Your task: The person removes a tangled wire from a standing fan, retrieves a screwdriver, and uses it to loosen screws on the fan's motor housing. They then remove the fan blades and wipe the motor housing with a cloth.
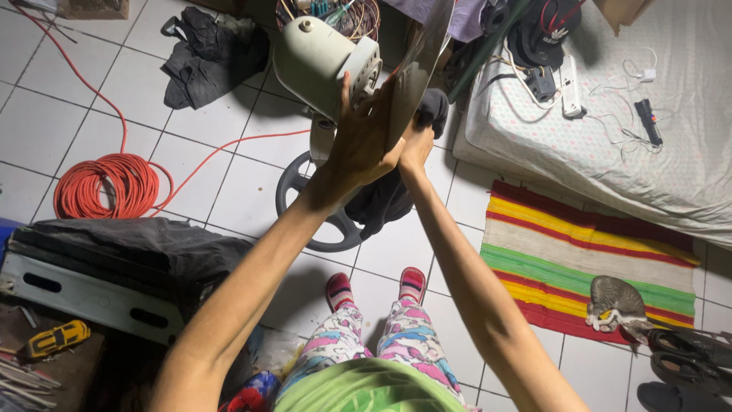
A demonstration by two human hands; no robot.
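A standing fan with a cream motor housing and a grey round base stands on the tiled floor ahead of me. Its bare translucent blade faces me edge-on. My left hand presses flat against the blade near the motor. In my right hand a dark cloth is pressed to the blade; more dark cloth hangs below my wrists.
A coiled orange cable lies at left, dark rags beyond it. A mattress with a power strip and chargers is at right. A cat lies on a striped mat. Toy car and sandals sit nearby.
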